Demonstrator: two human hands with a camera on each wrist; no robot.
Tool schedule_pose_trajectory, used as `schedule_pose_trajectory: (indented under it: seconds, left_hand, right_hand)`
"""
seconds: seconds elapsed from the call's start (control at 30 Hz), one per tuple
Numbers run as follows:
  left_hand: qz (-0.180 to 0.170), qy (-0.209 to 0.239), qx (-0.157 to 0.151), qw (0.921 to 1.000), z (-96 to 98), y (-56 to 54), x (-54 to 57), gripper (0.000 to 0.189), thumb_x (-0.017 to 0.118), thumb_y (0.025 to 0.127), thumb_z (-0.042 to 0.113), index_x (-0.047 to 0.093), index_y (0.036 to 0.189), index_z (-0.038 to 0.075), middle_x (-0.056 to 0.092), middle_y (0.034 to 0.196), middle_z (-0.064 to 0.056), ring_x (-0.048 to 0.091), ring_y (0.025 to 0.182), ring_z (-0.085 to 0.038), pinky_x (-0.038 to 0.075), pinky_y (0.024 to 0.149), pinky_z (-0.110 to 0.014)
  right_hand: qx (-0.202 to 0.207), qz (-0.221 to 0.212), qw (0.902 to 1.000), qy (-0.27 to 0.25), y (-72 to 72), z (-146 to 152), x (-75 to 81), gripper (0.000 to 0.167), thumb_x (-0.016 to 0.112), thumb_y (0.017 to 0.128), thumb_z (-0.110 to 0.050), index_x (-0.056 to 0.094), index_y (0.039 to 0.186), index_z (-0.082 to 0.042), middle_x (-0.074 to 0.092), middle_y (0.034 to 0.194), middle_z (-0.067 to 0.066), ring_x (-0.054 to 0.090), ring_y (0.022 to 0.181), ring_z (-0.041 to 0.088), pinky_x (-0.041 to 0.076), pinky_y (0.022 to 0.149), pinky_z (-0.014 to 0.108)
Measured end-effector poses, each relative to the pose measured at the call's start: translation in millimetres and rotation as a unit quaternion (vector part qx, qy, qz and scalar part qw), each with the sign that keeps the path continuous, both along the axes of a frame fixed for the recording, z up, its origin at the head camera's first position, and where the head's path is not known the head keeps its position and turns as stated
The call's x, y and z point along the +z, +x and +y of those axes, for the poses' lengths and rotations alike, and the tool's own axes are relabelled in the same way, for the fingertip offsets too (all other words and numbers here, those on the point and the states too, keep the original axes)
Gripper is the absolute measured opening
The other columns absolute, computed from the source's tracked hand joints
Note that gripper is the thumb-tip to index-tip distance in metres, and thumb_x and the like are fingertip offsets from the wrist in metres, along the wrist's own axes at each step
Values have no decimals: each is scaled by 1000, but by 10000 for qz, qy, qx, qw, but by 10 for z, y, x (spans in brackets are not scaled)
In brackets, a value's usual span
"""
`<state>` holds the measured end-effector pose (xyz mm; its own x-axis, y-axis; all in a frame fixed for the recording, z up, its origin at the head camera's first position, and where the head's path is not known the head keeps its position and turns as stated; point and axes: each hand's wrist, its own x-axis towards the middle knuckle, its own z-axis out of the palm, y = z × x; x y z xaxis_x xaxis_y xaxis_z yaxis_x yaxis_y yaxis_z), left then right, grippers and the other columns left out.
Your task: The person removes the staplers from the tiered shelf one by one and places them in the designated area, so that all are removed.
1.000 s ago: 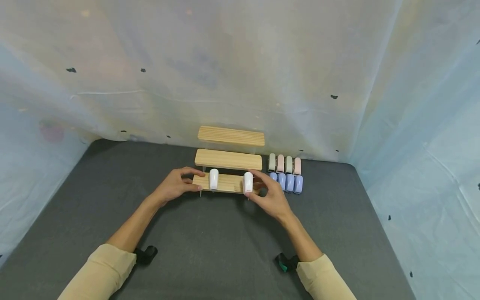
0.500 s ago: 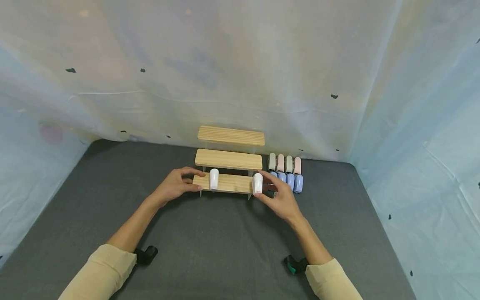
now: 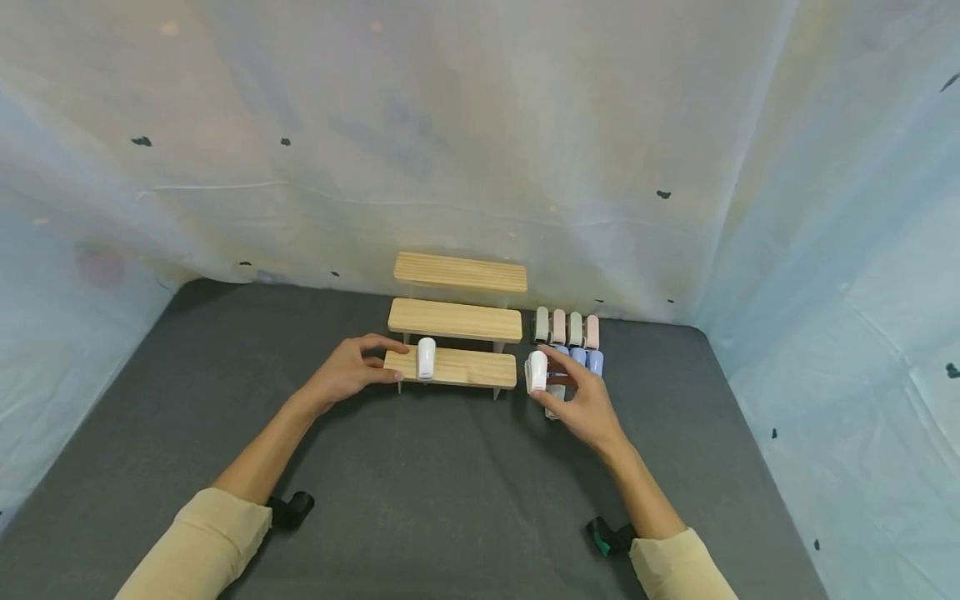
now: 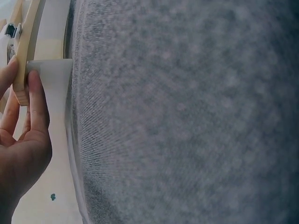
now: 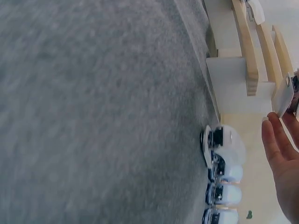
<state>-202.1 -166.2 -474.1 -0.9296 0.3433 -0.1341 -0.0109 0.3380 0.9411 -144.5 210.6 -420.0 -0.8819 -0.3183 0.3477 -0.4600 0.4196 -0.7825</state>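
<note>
My left hand grips the left end of the lowest board of a three-step wooden shelf; in the left wrist view a thumb lies above the board and fingers lie under it. One white stapler stands on that board, left of its middle. Just right of the board, my right hand pinches a second white stapler, held up off the table. Below that hand, partly covered by it, another white stapler stands on the table.
Several blue staplers stand in a row right of the shelf, partly behind my right hand. Behind them is a row of green and pink staplers. Plastic sheeting hangs along the back of the dark table.
My right hand has carried the white stapler rightward, from over the lowest board's right end to beyond it. The white stapler under the hand has come into view. My left hand stays put.
</note>
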Motion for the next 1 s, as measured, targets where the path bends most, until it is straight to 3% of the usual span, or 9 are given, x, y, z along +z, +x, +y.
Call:
schedule_pose_trajectory:
  seconds: [0.2, 0.53, 0.77, 1.0]
  left_hand:
    - [47, 46, -1, 10000, -15, -18, -14, 50, 83, 84, 27, 66, 129, 14, 41, 149, -13, 68, 94, -27, 53, 79, -43]
    - [41, 100, -24, 9999, -16, -6, -29, 50, 83, 83, 27, 66, 129, 15, 42, 148, -13, 67, 98, -27, 53, 80, -43]
    - [20, 164, -44, 9999, -5, -15, -34, 50, 82, 84, 24, 66, 129, 12, 41, 148, -14, 67, 98, -28, 53, 81, -45]
    - [96, 194, -65, 9997, -17, -1, -23, 51, 83, 84, 27, 66, 129, 13, 42, 148, -13, 67, 96, -27, 52, 81, -44]
  right_hand:
    - [-40, -36, 10000, 64, 24, 97, 19, 62, 76, 85, 4, 49, 140, 8, 60, 128, 25, 62, 111, 40, 51, 87, 55]
    - [-333, -251, 9987, 288, 100, 261, 54, 63, 77, 84, 5, 50, 141, 5, 59, 132, 23, 60, 114, 38, 48, 93, 50]
    - [-513, -468, 9970, 340, 27, 526, -214, 68, 79, 85, -3, 49, 146, -6, 55, 141, 16, 57, 122, 33, 48, 96, 46]
    - [-548, -565, 9965, 284, 34, 658, -289, 68, 81, 83, -6, 51, 144, -5, 57, 139, 12, 59, 119, 30, 50, 94, 34]
